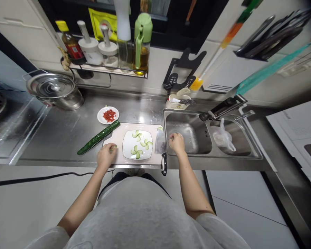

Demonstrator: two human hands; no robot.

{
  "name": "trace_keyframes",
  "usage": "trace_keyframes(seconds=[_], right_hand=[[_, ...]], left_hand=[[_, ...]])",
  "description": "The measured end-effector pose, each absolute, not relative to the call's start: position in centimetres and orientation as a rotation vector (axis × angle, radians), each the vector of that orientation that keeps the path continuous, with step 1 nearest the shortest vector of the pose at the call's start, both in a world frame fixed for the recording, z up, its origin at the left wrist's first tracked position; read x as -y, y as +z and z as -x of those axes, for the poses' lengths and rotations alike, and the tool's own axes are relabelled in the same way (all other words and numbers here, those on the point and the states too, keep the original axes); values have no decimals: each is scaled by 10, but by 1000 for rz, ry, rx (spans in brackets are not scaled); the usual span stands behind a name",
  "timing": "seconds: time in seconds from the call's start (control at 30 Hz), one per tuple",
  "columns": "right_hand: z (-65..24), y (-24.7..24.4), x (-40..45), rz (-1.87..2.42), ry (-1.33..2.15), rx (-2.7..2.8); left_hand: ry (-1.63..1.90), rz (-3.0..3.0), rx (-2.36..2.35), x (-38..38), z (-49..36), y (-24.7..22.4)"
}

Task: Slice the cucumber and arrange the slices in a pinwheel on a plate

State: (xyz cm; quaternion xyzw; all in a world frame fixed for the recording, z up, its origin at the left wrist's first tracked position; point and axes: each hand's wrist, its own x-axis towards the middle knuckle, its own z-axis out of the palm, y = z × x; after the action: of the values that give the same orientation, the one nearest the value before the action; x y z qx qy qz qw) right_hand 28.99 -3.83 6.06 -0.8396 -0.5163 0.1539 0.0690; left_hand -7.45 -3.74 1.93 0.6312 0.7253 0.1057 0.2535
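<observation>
Far to the left of both hands, and beyond them, stands a lidded pot (68, 98). Nearer, a cucumber (95, 139) lies slanted just past the left hand (106, 155), its upper end by the board's far corner; a dish (100, 117) of red bits (109, 115) sits beyond it. The left hand, fingers curled narrow over the board's left edge, pinches a green slice (111, 149). Between the hands is the board (117, 133), bearing a white plate (126, 140) with three swirls (137, 152) of cucumber slices. A knife (160, 143) lies along the board's right side, near the right hand (176, 142). That hand, fingers drawn together, hangs over the left edge of the sink (189, 129); I cannot tell whether it holds anything. Farther right of it sits a plastic bag (224, 135).
</observation>
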Motion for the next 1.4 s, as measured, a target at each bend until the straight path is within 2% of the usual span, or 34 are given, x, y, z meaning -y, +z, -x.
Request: trace_keyframes(seconds=[0.3,0.53,1.4], right_hand=[[-281,51,48,2649,475,1363],[-276,38,50,2399,446,1496],[-269,23,46,2256,505,1646]], left_hand=[[151,-1715,-2135,34,91,15],[-6,-1733,-2135,34,83,11],[74,-1764,-2156,35,79,6]])
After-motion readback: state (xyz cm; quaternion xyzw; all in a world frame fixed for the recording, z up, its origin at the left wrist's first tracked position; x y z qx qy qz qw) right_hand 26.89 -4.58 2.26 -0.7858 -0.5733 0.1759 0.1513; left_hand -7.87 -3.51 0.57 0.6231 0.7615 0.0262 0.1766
